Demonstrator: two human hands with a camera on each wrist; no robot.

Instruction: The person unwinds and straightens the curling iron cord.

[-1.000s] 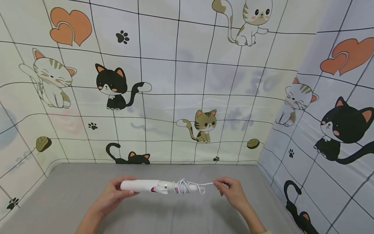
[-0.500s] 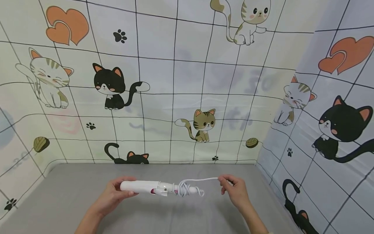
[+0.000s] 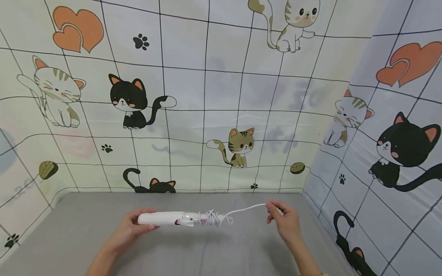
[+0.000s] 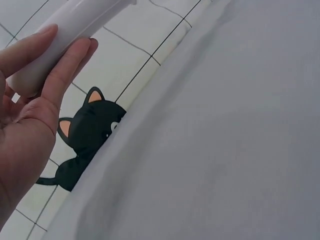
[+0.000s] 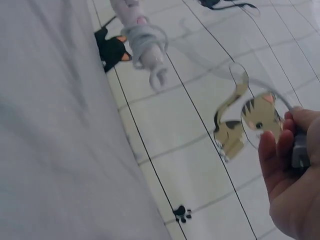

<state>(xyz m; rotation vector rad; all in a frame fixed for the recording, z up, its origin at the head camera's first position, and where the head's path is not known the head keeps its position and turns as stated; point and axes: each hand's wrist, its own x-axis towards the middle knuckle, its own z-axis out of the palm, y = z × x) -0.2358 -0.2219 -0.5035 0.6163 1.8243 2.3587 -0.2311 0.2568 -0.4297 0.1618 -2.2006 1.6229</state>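
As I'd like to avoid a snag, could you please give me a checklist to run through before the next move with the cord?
1. Left hand grips the white device: ok.
2. Right hand holds the cord: ok.
3. Cord fully unwound: not ok; loops circle the device's narrower part.
4. Device held above the grey surface: ok.
5. Plug-like end undamaged: cannot tell; the right hand partly covers it.
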